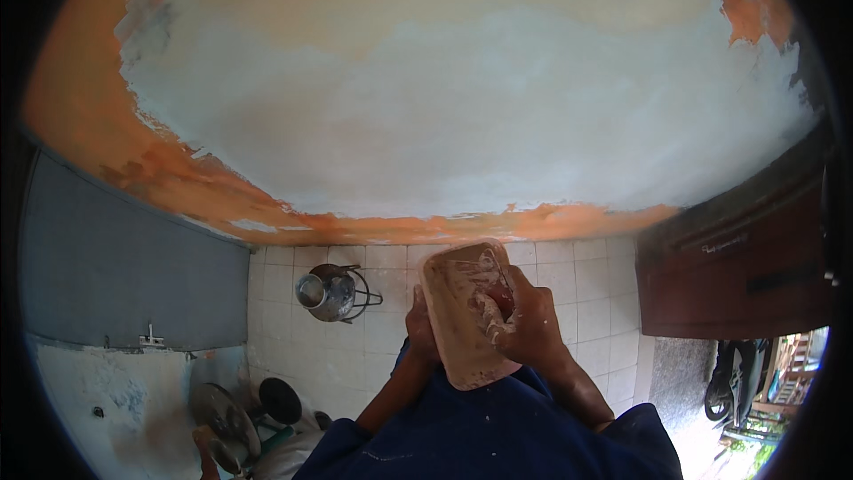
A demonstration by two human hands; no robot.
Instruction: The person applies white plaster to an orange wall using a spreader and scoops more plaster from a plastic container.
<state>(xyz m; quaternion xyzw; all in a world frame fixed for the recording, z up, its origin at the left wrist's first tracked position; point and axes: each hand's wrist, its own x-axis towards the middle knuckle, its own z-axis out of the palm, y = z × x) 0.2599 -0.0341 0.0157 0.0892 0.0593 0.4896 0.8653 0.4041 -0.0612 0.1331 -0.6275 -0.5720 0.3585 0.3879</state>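
I am holding a plaster-smeared wooden float (464,313) in front of the patched wall (444,98): my left hand (421,331) is gripping its left edge, my right hand (530,320) is clasping its right side, above the tiled floor (586,302).

Orange wall (80,107) patched white; white tiled floor (586,302); brown wooden door (737,267).

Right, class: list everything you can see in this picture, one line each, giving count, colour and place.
Wall: one, whitish plaster with orange edges, upper picture.
Tiled floor: one, white, below wall.
Metal kettle: one, silver, on floor, left of hands.
Wooden door: one, dark brown, right.
Grey panel: one, left.
Plastering board: one, tan, smeared, centre.
Left hand: one, holds board's left edge.
Right hand: one, on board's right side.
Sleeves: blue, bottom.
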